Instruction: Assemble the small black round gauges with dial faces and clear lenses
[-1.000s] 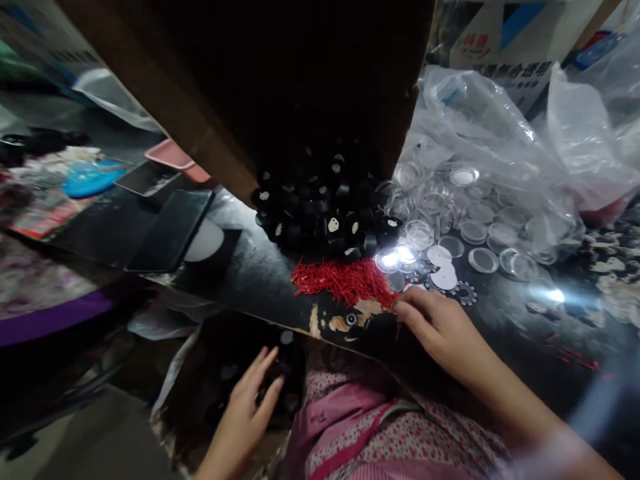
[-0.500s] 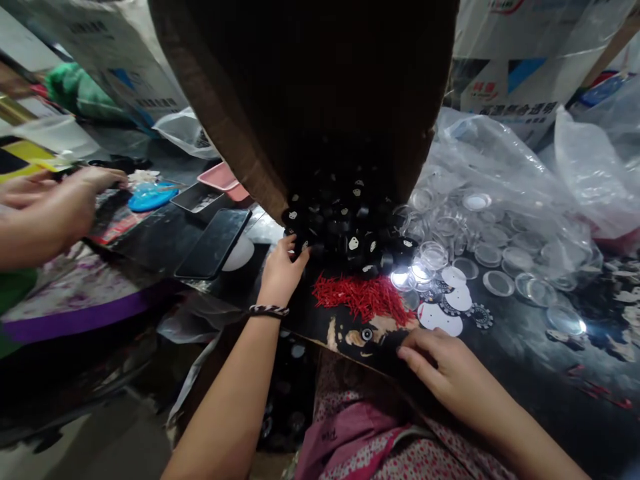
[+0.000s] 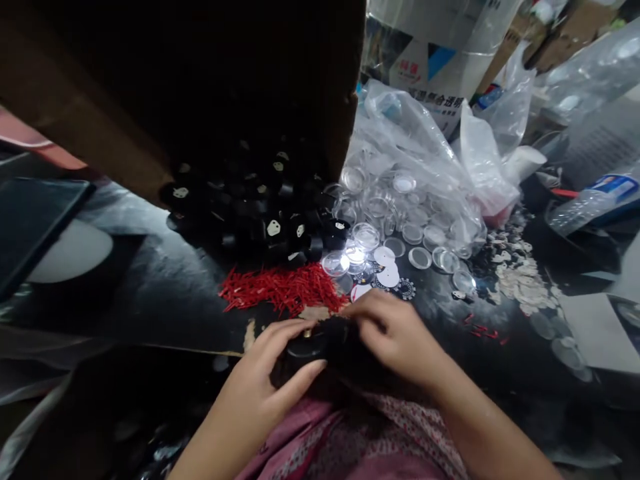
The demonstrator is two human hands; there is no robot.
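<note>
Your left hand (image 3: 265,380) has left the black pile, both grips now clenched on one black part (image 3: 313,343) with right hand (image 3: 395,333); a slip scatters red pins (image 3: 283,290) off counter (image 3: 150,300).

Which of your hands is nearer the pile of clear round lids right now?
Right. The right hand sits just below and left of the clear round lids; the left hand is farther left, holding a small black part at the table edge.
</note>
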